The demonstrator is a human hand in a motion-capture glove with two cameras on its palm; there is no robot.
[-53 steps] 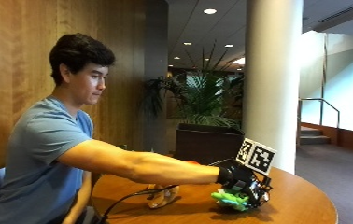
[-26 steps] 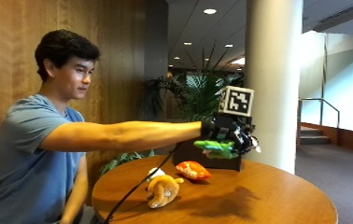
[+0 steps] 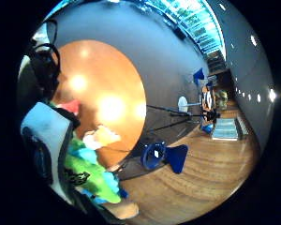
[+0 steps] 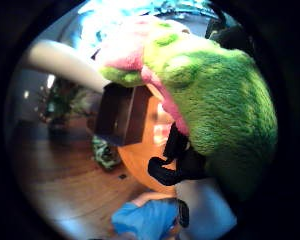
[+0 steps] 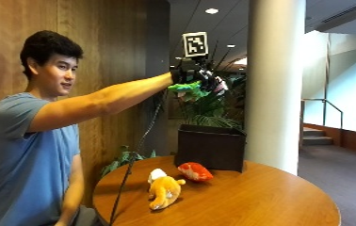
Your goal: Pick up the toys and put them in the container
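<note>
The green toy (image 4: 225, 100) in my right hand (image 5: 193, 77) is soft, fuzzy plush with pink bits. The round table (image 5: 266, 197) is smooth, shiny wood. The yellow toy (image 5: 164, 190) and orange toy (image 5: 195, 171) look like soft cloth. The dark box (image 5: 210, 147) looks matt.

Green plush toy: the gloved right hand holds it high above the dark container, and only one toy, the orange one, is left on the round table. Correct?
Not quite. The outside view shows two toys on the round table, not one: the orange toy and a red toy beside the dark container. The rest stands: the gloved right hand holds the green plush toy high above it.
</note>
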